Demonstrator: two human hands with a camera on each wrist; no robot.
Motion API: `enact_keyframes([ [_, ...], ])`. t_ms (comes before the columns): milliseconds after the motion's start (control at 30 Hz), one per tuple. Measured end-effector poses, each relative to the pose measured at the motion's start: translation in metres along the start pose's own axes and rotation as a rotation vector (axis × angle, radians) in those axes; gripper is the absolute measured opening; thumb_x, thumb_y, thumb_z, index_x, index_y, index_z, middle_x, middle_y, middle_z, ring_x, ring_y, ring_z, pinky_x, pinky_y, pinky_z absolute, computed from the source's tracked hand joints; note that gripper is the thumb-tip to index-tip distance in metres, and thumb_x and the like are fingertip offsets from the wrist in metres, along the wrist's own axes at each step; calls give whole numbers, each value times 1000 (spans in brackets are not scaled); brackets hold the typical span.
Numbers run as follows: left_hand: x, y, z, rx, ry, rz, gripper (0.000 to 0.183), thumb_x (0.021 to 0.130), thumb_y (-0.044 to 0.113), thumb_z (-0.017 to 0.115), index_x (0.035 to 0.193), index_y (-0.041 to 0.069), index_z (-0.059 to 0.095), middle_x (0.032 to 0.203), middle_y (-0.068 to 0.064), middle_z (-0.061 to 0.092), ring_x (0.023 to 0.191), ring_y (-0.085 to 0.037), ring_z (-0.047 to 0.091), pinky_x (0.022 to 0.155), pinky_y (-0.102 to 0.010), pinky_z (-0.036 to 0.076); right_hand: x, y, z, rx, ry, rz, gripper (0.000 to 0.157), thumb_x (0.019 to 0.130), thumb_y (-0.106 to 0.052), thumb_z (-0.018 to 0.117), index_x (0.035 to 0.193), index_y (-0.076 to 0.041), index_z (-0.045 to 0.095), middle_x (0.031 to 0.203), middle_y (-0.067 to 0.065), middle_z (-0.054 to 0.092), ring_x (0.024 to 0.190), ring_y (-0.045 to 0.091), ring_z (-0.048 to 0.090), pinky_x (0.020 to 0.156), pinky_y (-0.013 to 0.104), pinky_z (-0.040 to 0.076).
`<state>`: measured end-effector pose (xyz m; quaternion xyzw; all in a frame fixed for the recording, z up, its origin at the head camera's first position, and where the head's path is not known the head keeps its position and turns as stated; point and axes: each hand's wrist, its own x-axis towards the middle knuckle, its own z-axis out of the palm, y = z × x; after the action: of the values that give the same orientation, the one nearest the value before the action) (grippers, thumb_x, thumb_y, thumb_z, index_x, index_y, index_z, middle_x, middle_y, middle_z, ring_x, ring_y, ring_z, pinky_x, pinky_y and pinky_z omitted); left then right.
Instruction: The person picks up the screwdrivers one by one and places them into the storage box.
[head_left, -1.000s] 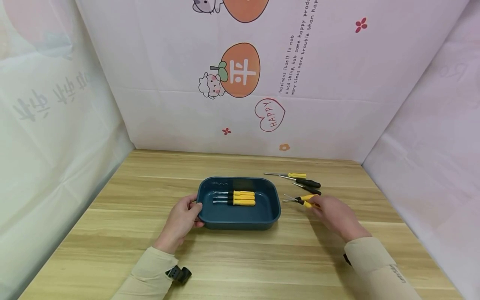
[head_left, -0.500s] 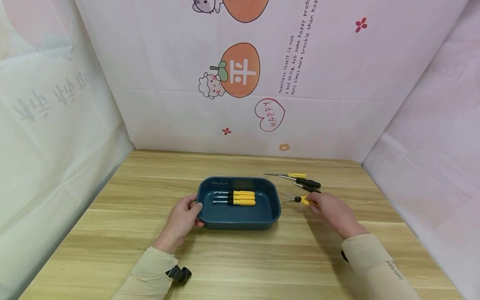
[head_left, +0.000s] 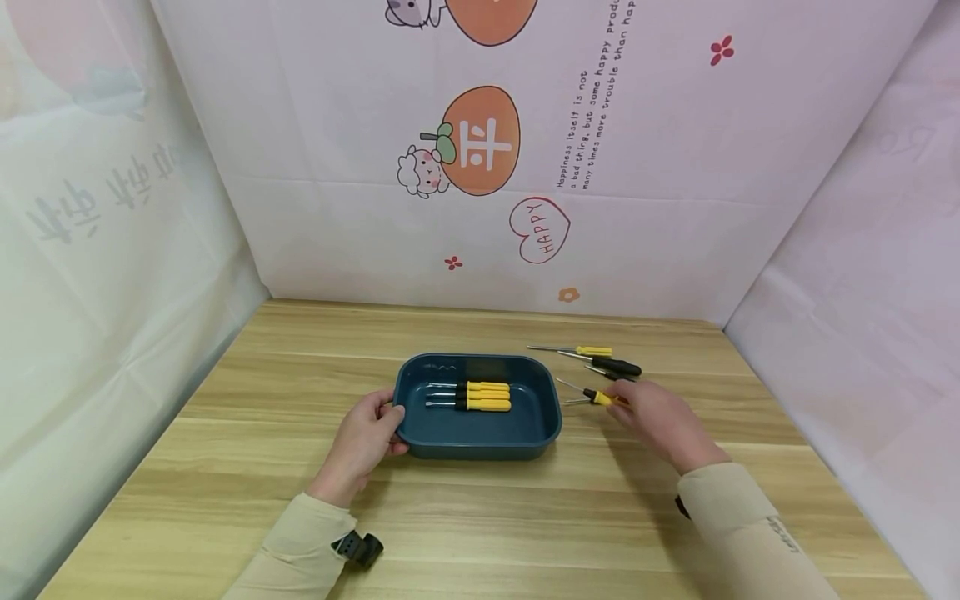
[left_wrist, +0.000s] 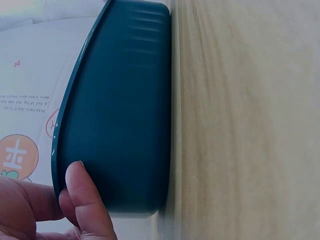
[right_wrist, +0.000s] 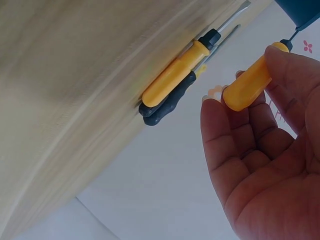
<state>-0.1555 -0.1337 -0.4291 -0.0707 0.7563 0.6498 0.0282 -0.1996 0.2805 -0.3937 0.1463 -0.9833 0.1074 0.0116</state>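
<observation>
My left hand grips the left end of a dark blue rectangular box, its thumb over the rim. Inside the box, several yellow-and-black-handled screwdrivers lie side by side, shafts to the left. To the right of the box, my right hand pinches the yellow handle of a screwdriver between thumb and fingers, its shaft pointing toward the box. Another yellow-handled screwdriver lies on the table beside that hand, partly hidden from the head view.
Behind the right hand, a yellow screwdriver and black-handled screwdrivers lie on the wooden table. A printed white cloth hangs at the back and along both sides.
My right hand has shifted slightly left, lifting one yellow screwdriver apart from the one beside it. The left hand and the box have not moved.
</observation>
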Motion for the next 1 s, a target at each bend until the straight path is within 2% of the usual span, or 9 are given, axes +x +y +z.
enact_keyframes([
  [267, 0, 0, 0, -9, -5, 7, 42, 109, 14, 51, 148, -1, 51, 108, -20, 57, 71, -18, 62, 63, -25, 60, 4, -4, -1, -6, 5, -9, 21, 99, -18, 72, 119, -10, 74, 105, 7, 75, 88, 20, 65, 84, 50, 58],
  [500, 0, 0, 1, -11, -6, 5, 42, 109, 14, 51, 148, 0, 51, 109, -21, 57, 71, -18, 62, 63, -25, 60, 7, -9, -4, 12, -16, 3, 22, 100, -19, 71, 121, -11, 73, 105, 7, 74, 90, 20, 65, 86, 51, 58],
  [733, 0, 0, 0, 1, 1, -9, 43, 109, 15, 51, 149, 1, 50, 109, -19, 57, 72, -18, 62, 64, -25, 60, 9, -13, -5, 16, 4, -15, 23, 100, -18, 71, 122, -11, 73, 107, 7, 74, 92, 21, 66, 87, 53, 58],
  [1000, 0, 0, 0, 7, -1, -6, 43, 109, 15, 51, 149, 1, 51, 110, -20, 58, 72, -18, 62, 64, -25, 60, 13, -19, -5, 17, 14, -34, 21, 100, -19, 71, 119, -11, 75, 103, 5, 74, 85, 18, 63, 83, 47, 58],
])
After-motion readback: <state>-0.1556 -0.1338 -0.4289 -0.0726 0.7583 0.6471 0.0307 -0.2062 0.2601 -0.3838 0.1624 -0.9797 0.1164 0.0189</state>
